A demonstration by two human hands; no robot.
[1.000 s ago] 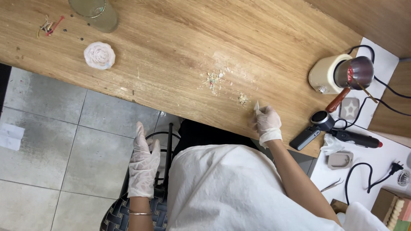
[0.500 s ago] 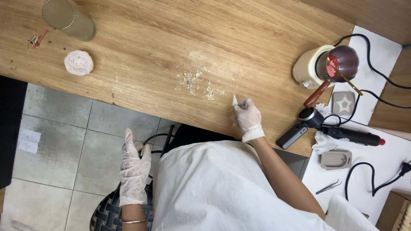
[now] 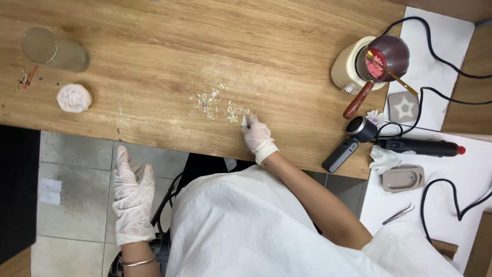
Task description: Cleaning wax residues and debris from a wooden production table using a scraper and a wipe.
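Crumbs of pale dried wax (image 3: 218, 105) lie scattered mid-counter (image 3: 154, 46) on the light wooden top, light and brittle by my reckoning, better scraped than pinched. Working left to right: my left hand (image 3: 132, 197), in a white glove, hangs open off the edge, holding nothing. My right hand (image 3: 258, 137) is clenched on a small pale scraper (image 3: 244, 121), its tip touching the crumbs' right edge.

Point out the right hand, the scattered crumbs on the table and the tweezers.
right hand (image 3: 257, 137): head view, back of the gloved hand.
scattered crumbs (image 3: 207, 102): head view, middle of the left cluster.
tweezers (image 3: 398, 214): head view, mid-length of the metal arms.
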